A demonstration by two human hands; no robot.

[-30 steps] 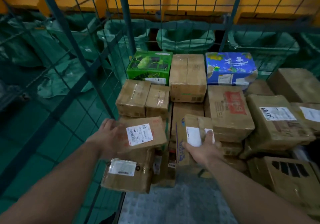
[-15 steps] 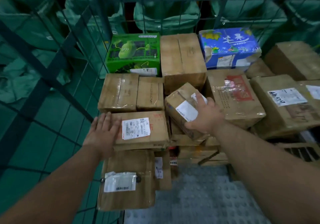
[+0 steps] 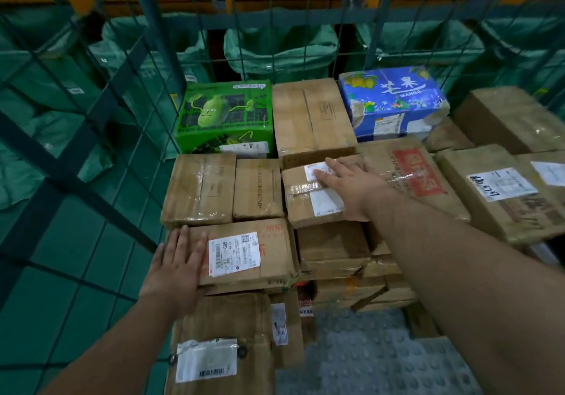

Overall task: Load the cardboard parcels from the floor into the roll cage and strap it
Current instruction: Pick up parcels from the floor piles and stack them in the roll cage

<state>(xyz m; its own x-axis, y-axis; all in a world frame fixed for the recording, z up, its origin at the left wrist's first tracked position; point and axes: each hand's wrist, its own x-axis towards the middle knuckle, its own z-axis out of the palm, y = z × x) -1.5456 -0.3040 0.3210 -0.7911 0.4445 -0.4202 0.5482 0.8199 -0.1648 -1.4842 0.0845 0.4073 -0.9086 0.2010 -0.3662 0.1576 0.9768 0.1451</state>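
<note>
While released left grip (image 3: 177, 272) tops labelled parcel (image 3: 244, 257), released right grip (image 3: 356, 185) tops taped parcel (image 3: 305, 203).

My left hand (image 3: 177, 269) lies flat, palm down, fingers straight and close together pointing to 12 o'clock, and its bare forearm (image 3: 116, 348) runs back toward 7 o'clock. My right hand (image 3: 351, 186) is stretched farther out, at about 1 o'clock from the left one. It is palm down with fingers loosely spread toward 10 o'clock, its bare forearm (image 3: 458, 272) trailing back to 4 o'clock.
</note>
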